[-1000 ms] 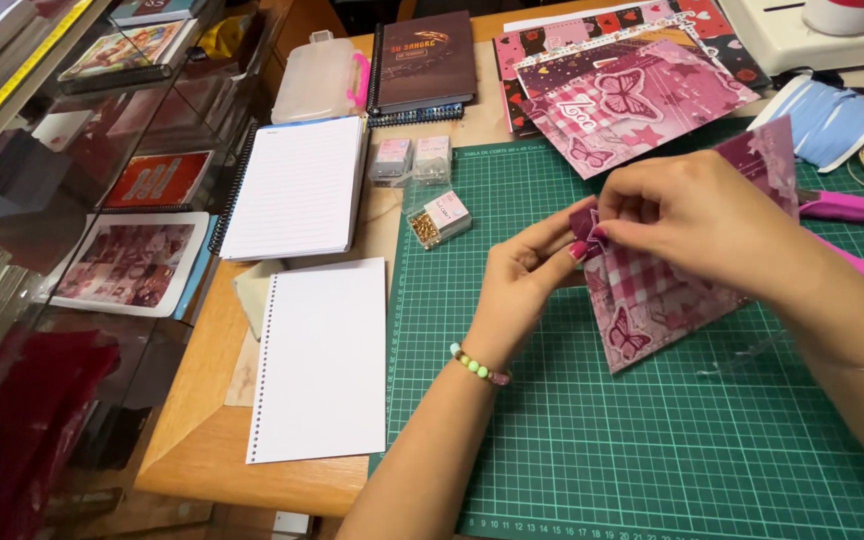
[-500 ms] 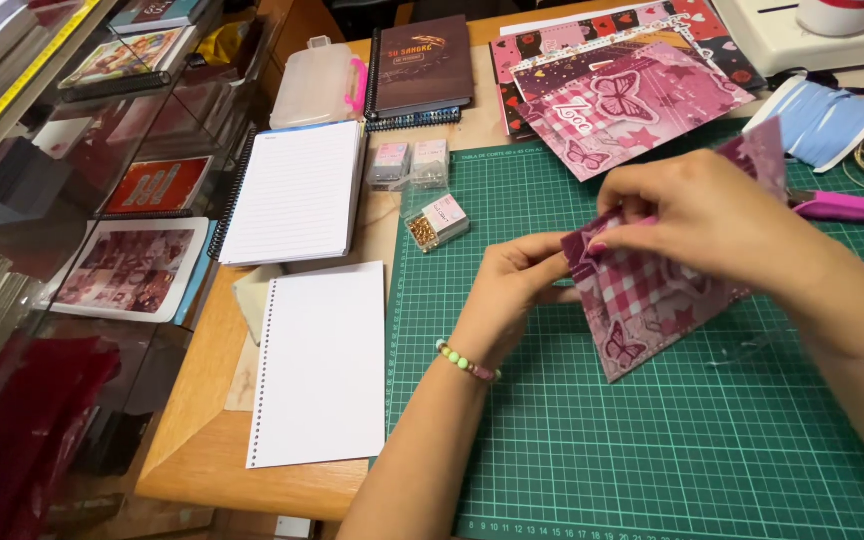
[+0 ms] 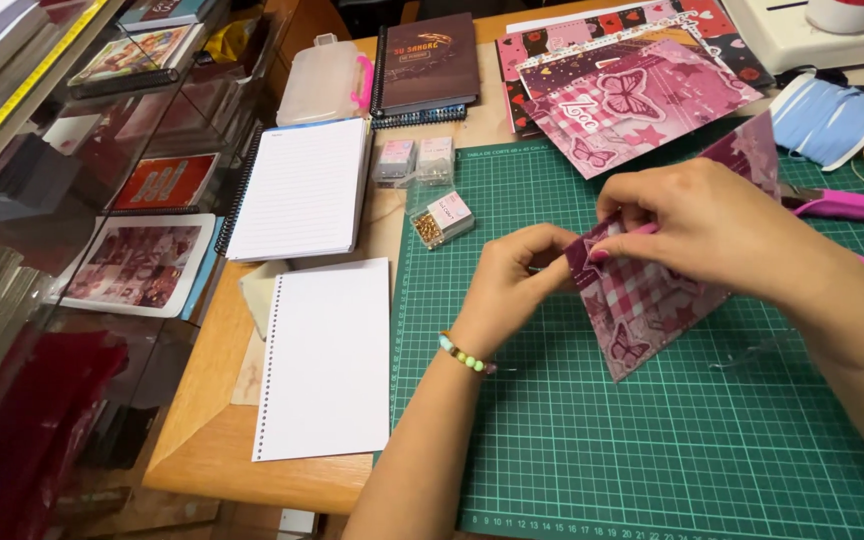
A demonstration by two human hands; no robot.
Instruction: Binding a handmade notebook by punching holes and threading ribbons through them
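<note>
1. Pink paper (image 3: 652, 310) with a checked and butterfly print is held just above the green cutting mat (image 3: 652, 460), one corner pointing down at the mat.
2. Left hand (image 3: 512, 285) pinches the paper's left upper edge, thumb and fingers closed on it. Right hand (image 3: 722, 225) is closed on the top edge just beside it; fingertips nearly touch.
3. Looks like a fold or small fastening at that edge. What sits between the fingertips cannot be told; it is hidden.
4. To do it well: keep both pinches close together, edges lined up before pressing, paper taut so the print does not skew.
5. Small box of gold bits (image 3: 439, 218) lies near on the mat's corner, within reach of the left hand.
6. Pink-handled tool (image 3: 852, 207) lies behind the right hand; keep the wrist off it.
</note>
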